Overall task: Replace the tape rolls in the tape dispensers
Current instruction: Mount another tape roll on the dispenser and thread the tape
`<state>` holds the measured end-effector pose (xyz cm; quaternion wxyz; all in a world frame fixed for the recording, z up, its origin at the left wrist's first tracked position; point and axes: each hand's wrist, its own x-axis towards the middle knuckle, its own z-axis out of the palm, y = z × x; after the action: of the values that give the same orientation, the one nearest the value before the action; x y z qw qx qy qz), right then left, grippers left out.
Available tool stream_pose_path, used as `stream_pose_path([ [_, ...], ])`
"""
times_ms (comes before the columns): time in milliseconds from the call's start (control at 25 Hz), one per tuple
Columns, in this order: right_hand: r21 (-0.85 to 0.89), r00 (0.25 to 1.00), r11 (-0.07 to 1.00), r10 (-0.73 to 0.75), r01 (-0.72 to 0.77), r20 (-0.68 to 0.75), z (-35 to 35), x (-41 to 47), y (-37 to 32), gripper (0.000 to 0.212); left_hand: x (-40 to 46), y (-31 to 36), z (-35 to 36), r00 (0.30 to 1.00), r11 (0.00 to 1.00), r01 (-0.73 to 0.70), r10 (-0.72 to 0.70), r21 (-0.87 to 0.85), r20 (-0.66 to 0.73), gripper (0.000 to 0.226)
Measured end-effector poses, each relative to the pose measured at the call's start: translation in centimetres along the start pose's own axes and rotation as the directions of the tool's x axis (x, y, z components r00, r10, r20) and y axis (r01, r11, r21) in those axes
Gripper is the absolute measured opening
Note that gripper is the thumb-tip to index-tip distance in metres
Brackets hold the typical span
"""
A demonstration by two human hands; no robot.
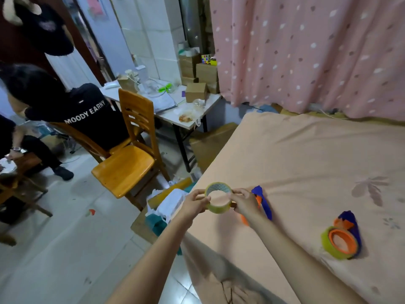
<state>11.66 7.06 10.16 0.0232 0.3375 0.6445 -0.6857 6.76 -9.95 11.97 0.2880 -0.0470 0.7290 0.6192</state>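
Observation:
I hold a yellowish clear tape roll [219,207] in the air over the bed's near-left corner. My left hand [194,202] grips its left rim and my right hand [244,202] pinches its right rim. Just behind my right hand a blue and orange tape dispenser [263,201] lies on the sheet, partly hidden by the hand. Further right, a second blue dispenser [348,222] lies on the bed with a yellow-green tape roll [328,243] on its orange hub.
The bed [306,161] with a peach sheet fills the right side. A wooden chair [129,159] stands to the left, a cluttered white table [190,108] behind it. Boxes and white paper [173,202] sit on the floor by the bed. A person [87,110] sits at left.

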Motion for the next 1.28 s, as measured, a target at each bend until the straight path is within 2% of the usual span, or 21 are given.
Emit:
stream_pose_path([
  [200,0.069,0.974,0.997,0.039,-0.024,-0.222,-0.8,-0.2,0.7,0.012,4.0,0.9,0.9,0.975,0.996,-0.025,0.005,0.087,0.222,0.011],
  [360,0.167,0.94,0.986,0.078,-0.023,-0.333,-3.4,1.0,1.7,0.015,6.6,1.2,4.1,0.94,0.984,-0.033,-0.029,0.176,0.34,0.022],
  [480,0.173,0.924,0.983,0.115,-0.054,-0.365,-4.8,2.0,3.0,0.034,7.6,0.8,6.5,0.917,0.975,-0.008,-0.081,0.221,0.39,0.022],
  [640,0.049,0.895,0.99,0.137,-0.129,-0.425,-6.0,2.7,4.9,0.031,9.0,-0.1,8.5,0.906,0.95,0.027,-0.154,0.31,0.394,0.02],
  [760,0.022,0.885,0.988,0.147,-0.153,-0.443,-6.1,3.5,6.4,0.03,9.8,-0.8,9.4,0.913,0.923,0.021,-0.175,0.384,0.37,0.019],
  [1080,-0.193,0.846,0.954,0.099,-0.231,-0.524,-4.7,3.0,7.1,0.007,12.3,-4.0,10.9,0.931,0.849,0.035,-0.219,0.528,0.291,0.035],
  [1200,-0.278,0.832,0.917,0.093,-0.285,-0.548,-4.5,4.1,8.4,0.029,13.2,-4.9,11.4,0.918,0.829,0.016,-0.234,0.558,0.32,0.045],
  [1280,-0.309,0.835,0.894,0.118,-0.325,-0.538,-4.4,4.4,9.0,0.021,13.7,-6.0,11.4,0.913,0.808,-0.01,-0.233,0.588,0.336,0.058],
])
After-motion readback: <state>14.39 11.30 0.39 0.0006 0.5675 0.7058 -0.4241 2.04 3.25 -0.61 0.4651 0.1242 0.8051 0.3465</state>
